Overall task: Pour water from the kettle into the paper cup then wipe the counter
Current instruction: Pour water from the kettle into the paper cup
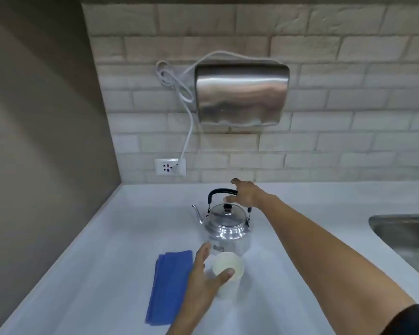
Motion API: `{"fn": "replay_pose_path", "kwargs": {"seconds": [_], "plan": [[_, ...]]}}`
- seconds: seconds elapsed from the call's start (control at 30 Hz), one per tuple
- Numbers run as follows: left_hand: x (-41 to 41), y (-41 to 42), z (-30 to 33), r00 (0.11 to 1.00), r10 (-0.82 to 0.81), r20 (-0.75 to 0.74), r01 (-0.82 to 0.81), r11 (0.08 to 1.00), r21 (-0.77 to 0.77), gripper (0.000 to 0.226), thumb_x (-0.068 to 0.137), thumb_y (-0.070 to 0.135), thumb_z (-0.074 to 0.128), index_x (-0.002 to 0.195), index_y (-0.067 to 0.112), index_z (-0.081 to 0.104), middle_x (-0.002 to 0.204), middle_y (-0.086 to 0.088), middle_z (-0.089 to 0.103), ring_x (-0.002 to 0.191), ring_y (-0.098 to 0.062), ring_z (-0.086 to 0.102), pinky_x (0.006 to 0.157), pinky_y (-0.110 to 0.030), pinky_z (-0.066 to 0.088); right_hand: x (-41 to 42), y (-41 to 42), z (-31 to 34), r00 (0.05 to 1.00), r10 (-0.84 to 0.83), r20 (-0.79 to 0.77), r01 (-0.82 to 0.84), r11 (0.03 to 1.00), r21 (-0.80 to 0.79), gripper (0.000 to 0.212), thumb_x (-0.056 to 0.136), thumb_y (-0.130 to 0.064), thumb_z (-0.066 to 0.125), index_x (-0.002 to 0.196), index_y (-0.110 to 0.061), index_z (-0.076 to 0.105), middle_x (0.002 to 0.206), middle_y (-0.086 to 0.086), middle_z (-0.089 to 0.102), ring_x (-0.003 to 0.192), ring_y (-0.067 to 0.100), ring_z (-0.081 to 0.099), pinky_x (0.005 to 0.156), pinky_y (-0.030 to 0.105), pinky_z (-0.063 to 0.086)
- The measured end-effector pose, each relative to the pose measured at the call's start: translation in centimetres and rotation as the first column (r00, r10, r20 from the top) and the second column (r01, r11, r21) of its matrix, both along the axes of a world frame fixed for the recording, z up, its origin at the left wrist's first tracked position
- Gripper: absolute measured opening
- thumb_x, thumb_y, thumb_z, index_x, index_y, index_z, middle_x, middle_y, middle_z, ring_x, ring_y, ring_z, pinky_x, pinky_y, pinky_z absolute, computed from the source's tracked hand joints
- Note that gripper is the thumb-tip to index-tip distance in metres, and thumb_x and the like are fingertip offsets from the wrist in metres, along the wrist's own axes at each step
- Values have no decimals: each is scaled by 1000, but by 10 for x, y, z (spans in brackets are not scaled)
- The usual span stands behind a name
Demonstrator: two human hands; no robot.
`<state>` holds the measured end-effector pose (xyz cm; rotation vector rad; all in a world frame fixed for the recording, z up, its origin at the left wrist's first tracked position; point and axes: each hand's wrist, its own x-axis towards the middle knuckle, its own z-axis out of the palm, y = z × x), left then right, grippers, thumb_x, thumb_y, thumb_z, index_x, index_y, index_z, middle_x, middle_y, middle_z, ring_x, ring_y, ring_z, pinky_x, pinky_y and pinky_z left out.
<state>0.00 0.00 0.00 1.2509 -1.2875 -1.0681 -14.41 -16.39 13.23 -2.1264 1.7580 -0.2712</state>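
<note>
On the pale surface [102,262] in front of me, a shiny metal kettle [228,226] is standing upright, its thin spout pointing to my left and its lid sitting closed with a dark knob on top. My right hand [246,193] is reaching over it, the fingers spread apart at the right end of the black handle [221,191]; I cannot tell whether they are touching the handle, and they are not closed around it. Just in front of the kettle, nearer to me, a white paper cup [228,274] is standing upright with its mouth open. My left hand [203,276] is cupping around the cup from its left side, the grip wide apart, the thumb lying across the near rim and the fingers reaching up beside the far rim; whether the palm is pressing the cup wall I cannot tell. Beside that hand, on my left, a folded blue cloth [168,286] is lying flat. Off to my right, the edge of a steel sink [406,235] is showing. Against the brick wall, a steel hand dryer [241,93] is hanging, its white cord [188,131] running down to a wall socket [170,166].
</note>
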Motion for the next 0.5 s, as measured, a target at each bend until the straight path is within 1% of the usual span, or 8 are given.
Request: {"fn": "replay_pose_path", "kwargs": {"seconds": [0.07, 0.1, 0.13, 0.23, 0.3, 0.33, 0.43, 0.5], "plan": [[-5, -1, -7, 999, -24, -48, 25, 1000, 19, 116, 28, 66, 78, 130, 35, 31, 130, 17, 42, 123, -6, 36, 85, -7, 35, 1, -2, -6, 999, -16, 29, 16, 1000, -10, 76, 84, -47, 62, 143, -15, 27, 135, 17, 46, 118, 33, 47, 95, 40, 44], [-6, -1, -12, 998, -37, -56, 39, 999, 23, 118, 25, 68, 79, 129, 37, 31, 129, 19, 42, 123, -6, 38, 81, -6, 37, 1, -4, -11, 999, -19, 34, 20, 1000, -21, 73, 83, -47, 62, 141, -16, 32, 131, 15, 49, 116, 32, 49, 93, 39, 44], [-8, -2, -18, 998, -39, -54, 40, 999, 16, 117, 25, 67, 82, 127, 39, 31, 129, 19, 43, 123, -7, 40, 80, -7, 39, 2, -4, -14, 999, -18, 39, 20, 999, -41, 68, 82, -47, 63, 137, -16, 37, 127, 14, 52, 113, 31, 51, 91, 38, 44], [-12, -4, -28, 997, -49, -58, 51, 998, 33, 110, 23, 58, 88, 119, 47, 35, 126, 19, 48, 120, -4, 44, 88, -16, 42, 3, -10, -23, 997, -29, 74, 36, 995, -90, 50, 81, -45, 64, 119, -13, 52, 109, 11, 59, 99, 28, 55, 81, 37, 46], [-14, -3, -30, 998, -54, -44, 56, 997, 46, 111, 22, 55, 89, 118, 48, 34, 123, 20, 49, 118, -5, 45, 95, -23, 41, 4, -11, -24, 994, -51, 100, 63, 991, -117, 44, 81, -43, 64, 112, -13, 55, 105, 10, 60, 92, 26, 55, 75, 34, 45], [-15, -4, -31, 998, -56, -30, 57, 997, 51, 111, 21, 55, 89, 117, 49, 33, 122, 21, 49, 116, -5, 46, 94, -22, 42, 4, -12, -26, 993, -59, 105, 72, 990, -125, 42, 82, -42, 64, 111, -13, 56, 104, 10, 60, 90, 26, 55, 74, 34, 45], [-17, -4, -30, 998, -68, 14, 67, 996, 61, 113, 19, 58, 87, 118, 47, 34, 118, 24, 50, 113, 0, 46, 82, -8, 42, 7, -14, -28, 991, -69, 118, 85, 987, -134, 41, 83, -40, 63, 113, -13, 55, 106, 12, 59, 91, 27, 55, 73, 33, 44], [-18, -5, -32, 997, -60, 40, 57, 995, 79, 118, 20, 57, 87, 124, 40, 34, 119, 22, 50, 114, -5, 47, 79, -3, 42, 8, -15, -29, 987, -79, 139, 97, 986, -132, 41, 84, -37, 63, 116, -13, 53, 108, 13, 58, 94, 28, 56, 74, 33, 44]]}}
